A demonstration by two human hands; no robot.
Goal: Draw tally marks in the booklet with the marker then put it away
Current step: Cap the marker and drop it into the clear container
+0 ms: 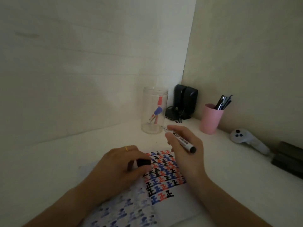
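The black marker (179, 139) is pinched in the right hand (185, 149) above the top edge of the booklet (165, 176), its long axis slanting from the bare tip, up and away toward the clear jar (155, 110), down to the butt nearer the person. The left hand (118, 167) rests on the booklet, fingers closed on the black cap (143, 162). With the page largely filled and the tip off the paper, this looks like the switch to putting away: next the cap must meet the tip squarely, then the marker goes into the jar.
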